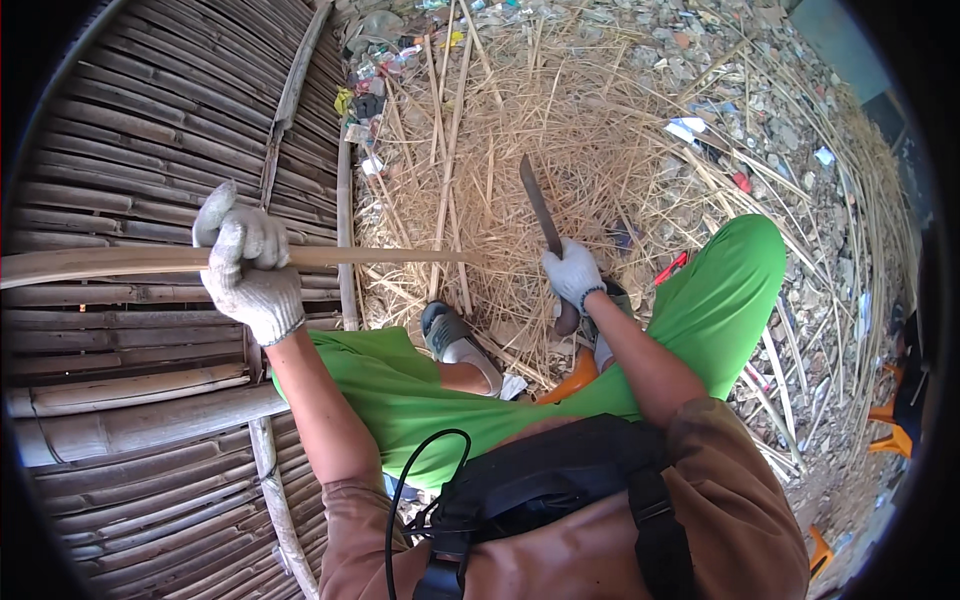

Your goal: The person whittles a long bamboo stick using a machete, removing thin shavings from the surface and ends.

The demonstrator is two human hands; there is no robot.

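Note:
My left hand (248,268), in a white knit glove, is closed round a long pale bamboo strip (380,256). The strip lies level, running from the left rim of the view to above the straw between my feet. In my right hand (574,272), also gloved, is the handle of a machete (540,205). Its dark blade points up and away, slightly leftward, and the handle's butt shows below the fist. The blade and the strip's right end are apart.
A bamboo slat wall (150,190) stands close on my left. Straw and shavings (560,110) cover the ground ahead, with rubble and litter farther right. An orange plastic piece (572,378) is between my legs; a red object (671,267) lies by my right knee. Orange stool legs (893,440) show at far right.

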